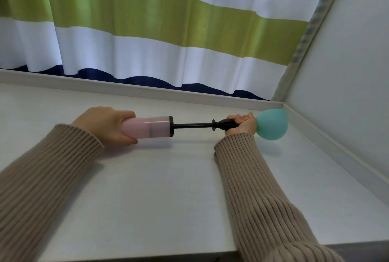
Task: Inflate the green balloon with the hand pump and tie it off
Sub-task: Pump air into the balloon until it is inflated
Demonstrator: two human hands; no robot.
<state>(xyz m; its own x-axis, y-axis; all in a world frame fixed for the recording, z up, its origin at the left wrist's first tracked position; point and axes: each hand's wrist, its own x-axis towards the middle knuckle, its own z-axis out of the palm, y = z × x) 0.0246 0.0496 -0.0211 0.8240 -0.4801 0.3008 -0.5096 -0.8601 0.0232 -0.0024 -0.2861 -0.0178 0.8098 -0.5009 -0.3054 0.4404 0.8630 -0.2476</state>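
Observation:
A hand pump lies level just above the white table (168, 188). Its pink see-through barrel (153, 127) is wrapped by my left hand (105, 125) at the left end. The black rod (192, 125) is drawn out to the right and ends in a black nozzle piece (225, 125). My right hand (244, 124) is closed around that nozzle piece and the balloon's neck, which is hidden in my fist. The green balloon (271, 125) bulges out past my right hand, partly inflated and small, close to the table's right rim.
A white, green and navy striped curtain (168, 30) hangs behind the table's raised back edge. A pale wall panel (347, 72) closes off the right side, with a low rim along the table there. My beige ribbed sleeves rest over the near part of the table.

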